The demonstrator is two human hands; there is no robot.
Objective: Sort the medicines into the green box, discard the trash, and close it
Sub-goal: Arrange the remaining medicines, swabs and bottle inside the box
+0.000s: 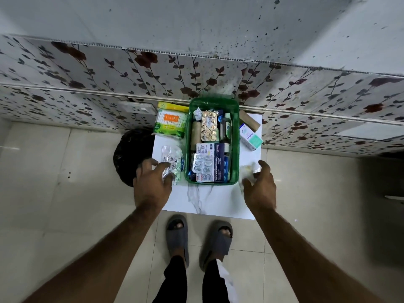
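Person stands over a small white table (205, 200) against the flowered wall, both arms reaching down. Green box (235, 136) sits mid-table, lid off, already packed: gold blister strip (209, 125), a dressings carton (219, 162), silver blister pack (202, 165), bottles along its right side. Its long axis runs away from the person toward the wall. Left hand (153, 184) is at the box's left side, fingers curled onto a crinkled clear-and-foil wrapper (171, 160) that lies lengthwise beside the box wall; it looks like a grip just forming, contact at the wrapper's near end. Right hand (260, 186) hovers at the box's right, fingers spread and loosely curved over a pale crumpled scrap (249, 169); whether it touches I cannot tell. Black-lined bin (129, 154) stands on the floor just left of the table, directly beyond the left hand, so that hand is the nearer for discarding. Cotton-bud pack (170, 124) sits at far left of the table, a teal-and-white carton (250, 136) and brown tube (249, 120) at far right, both still outside the box. No lid visible.
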